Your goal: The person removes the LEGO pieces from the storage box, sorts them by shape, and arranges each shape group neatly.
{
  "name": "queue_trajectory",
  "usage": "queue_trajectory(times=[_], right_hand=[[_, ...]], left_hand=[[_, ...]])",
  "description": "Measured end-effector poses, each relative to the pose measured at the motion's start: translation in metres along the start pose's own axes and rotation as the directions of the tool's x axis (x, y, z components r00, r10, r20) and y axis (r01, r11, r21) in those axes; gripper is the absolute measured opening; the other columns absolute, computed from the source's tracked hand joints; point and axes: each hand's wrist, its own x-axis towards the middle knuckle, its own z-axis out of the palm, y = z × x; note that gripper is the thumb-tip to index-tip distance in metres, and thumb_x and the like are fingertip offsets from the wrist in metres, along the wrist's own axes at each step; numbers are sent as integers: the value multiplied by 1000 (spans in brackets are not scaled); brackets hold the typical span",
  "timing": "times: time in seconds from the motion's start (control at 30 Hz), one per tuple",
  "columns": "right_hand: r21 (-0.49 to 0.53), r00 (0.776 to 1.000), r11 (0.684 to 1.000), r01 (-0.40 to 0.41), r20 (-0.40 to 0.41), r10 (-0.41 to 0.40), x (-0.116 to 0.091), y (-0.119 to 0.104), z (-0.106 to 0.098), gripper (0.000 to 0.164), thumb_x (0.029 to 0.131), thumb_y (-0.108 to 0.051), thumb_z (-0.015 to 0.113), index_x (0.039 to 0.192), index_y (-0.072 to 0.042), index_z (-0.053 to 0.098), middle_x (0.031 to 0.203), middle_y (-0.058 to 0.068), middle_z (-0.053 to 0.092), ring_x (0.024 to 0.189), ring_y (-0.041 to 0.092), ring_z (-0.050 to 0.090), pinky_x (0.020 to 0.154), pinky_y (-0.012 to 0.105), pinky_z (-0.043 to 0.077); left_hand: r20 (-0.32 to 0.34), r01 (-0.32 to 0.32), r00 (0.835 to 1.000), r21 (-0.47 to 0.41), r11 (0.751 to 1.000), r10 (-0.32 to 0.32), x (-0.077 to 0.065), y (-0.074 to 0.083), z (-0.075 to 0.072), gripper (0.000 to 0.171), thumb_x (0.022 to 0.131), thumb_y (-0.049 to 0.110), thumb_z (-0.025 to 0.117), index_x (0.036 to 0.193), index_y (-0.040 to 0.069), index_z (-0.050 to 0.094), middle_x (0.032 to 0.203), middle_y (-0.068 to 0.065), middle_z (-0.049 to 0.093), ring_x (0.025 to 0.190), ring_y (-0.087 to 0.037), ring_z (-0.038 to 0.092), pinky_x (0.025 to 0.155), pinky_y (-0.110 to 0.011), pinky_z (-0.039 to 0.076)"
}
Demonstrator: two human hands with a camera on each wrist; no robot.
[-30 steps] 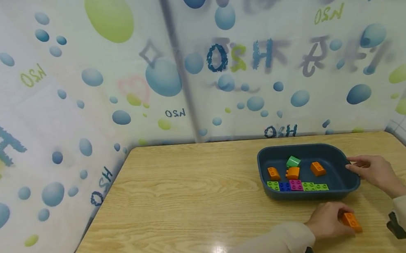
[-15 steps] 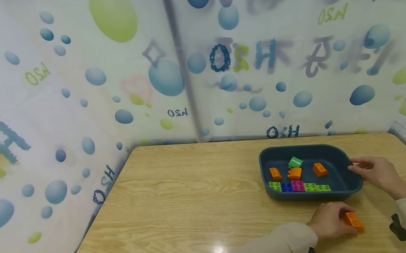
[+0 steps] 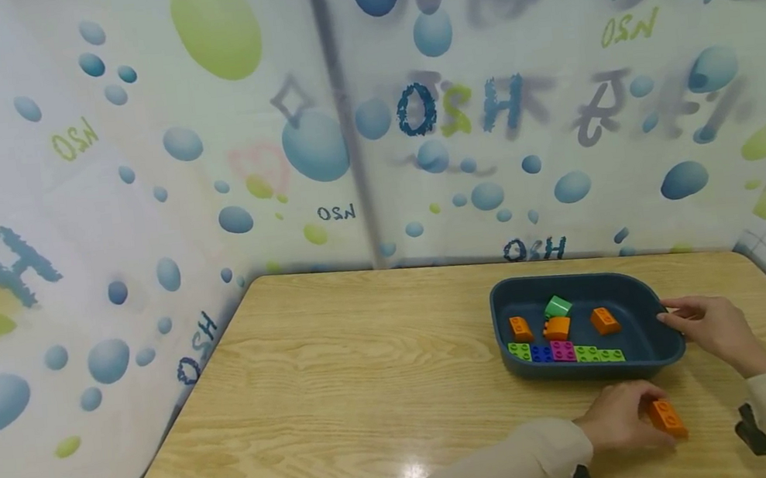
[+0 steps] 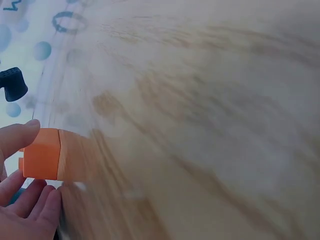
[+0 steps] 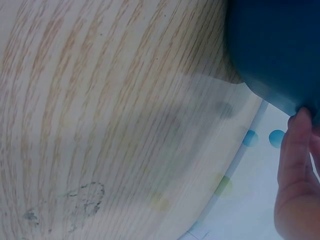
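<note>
An orange toy brick (image 3: 668, 418) with studs lies on the table near the front right. My left hand (image 3: 622, 418) is at its left side, thumb and fingers spread loosely about it. In the left wrist view, the thumb overlaps a corner of the orange brick (image 4: 42, 155), and the other fingertips are just past its opposite edge. My right hand (image 3: 711, 325) pinches the right rim of the dark blue tray (image 3: 593, 367). The right wrist view has the fingertips (image 5: 302, 117) against the tray's outer wall. The tray hides part of that grip.
Inside the tray lie orange bricks (image 3: 604, 320), a green brick (image 3: 558, 306), and a row along the near wall with light green, blue and magenta bricks (image 3: 563, 350). The wooden table (image 3: 340, 368) meets a bubble-printed curtain (image 3: 291, 163) at the back.
My left hand has drawn slightly left, and a little more of the orange brick shows beside it. My right hand stays at the tray rim. The head view has shifted slightly.
</note>
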Motion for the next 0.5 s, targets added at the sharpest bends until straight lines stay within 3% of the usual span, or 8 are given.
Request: queue_trajectory(times=[0.23,0.43,0.5], right_hand=[[23,998,1000,-9,66,7,-28,-75,-28,55,86,-31,58,113,16,50,90,29,59,67,24,59,52,29,49],[33,1000,999,14,28,-15,-16,-42,-17,62,82,-44,57,113,10,53,88,23,61,62,12,58,45,24,46],[25,1000,1000,10,12,-10,-16,-41,-16,63,81,-46,58,112,9,54,87,21,62,60,10,57,43,23,45]], left_hand=[[34,-62,998,102,993,59,-10,-7,-9,50,78,30,68,123,25,50,116,21,48,102,9,42,84,-7,30],[106,-86,992,121,989,74,-19,-10,-19,50,79,30,67,125,25,48,118,21,47,103,10,42,83,-5,29],[132,-98,988,123,988,82,-22,-10,-23,49,80,29,66,125,24,47,118,21,47,102,10,42,81,-4,29]])
